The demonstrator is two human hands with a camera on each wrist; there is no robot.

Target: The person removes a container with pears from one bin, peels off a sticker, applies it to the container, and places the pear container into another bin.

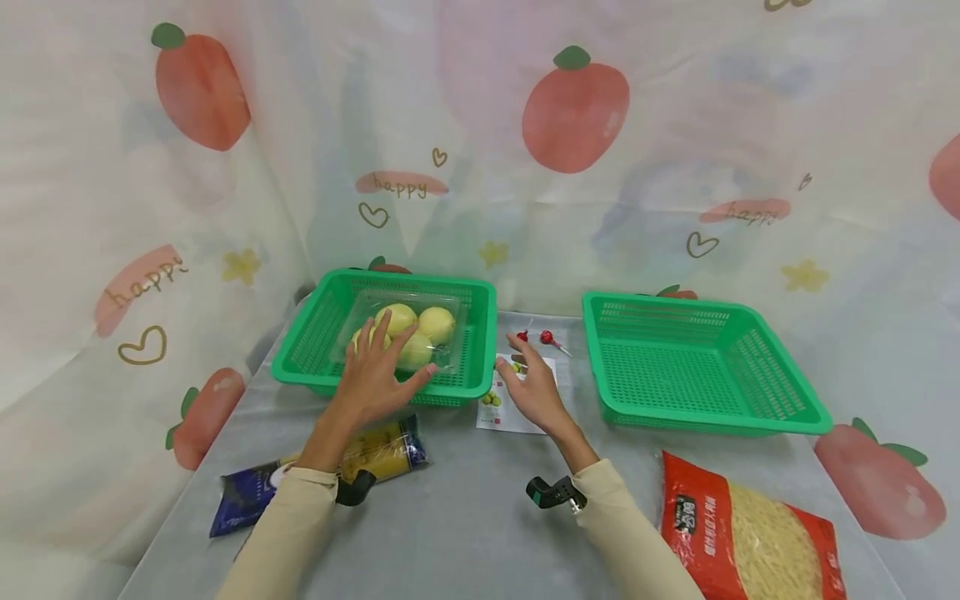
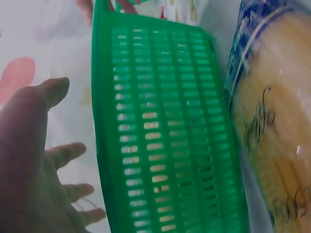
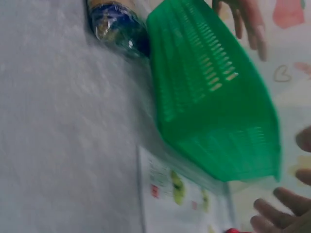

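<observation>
A green plastic basket [image 1: 480,367] on the left side of the table holds a clear plastic box [image 1: 459,317] of pale yellow-green round fruits [image 1: 437,325]. Above its near rim is my left hand [image 1: 371,379], fingers spread and nothing gripped; it hides part of the fruit. In the left wrist view those fingers stand apart from the basket wall [image 2: 165,121]. My right hand [image 1: 536,396] hovers just right of the same basket, over a printed paper sheet [image 1: 517,417], holding nothing. Its fingers [image 3: 286,201] are spread in the right wrist view.
A second green basket [image 1: 675,367] stands at the right with nothing inside. Two red lollipops [image 1: 547,337] lie between the baskets. A packet of long yellow pasta [image 1: 378,450] lies under my left arm, and a red bag of pasta [image 1: 772,533] at the right front. A printed curtain [image 1: 480,225] hangs behind.
</observation>
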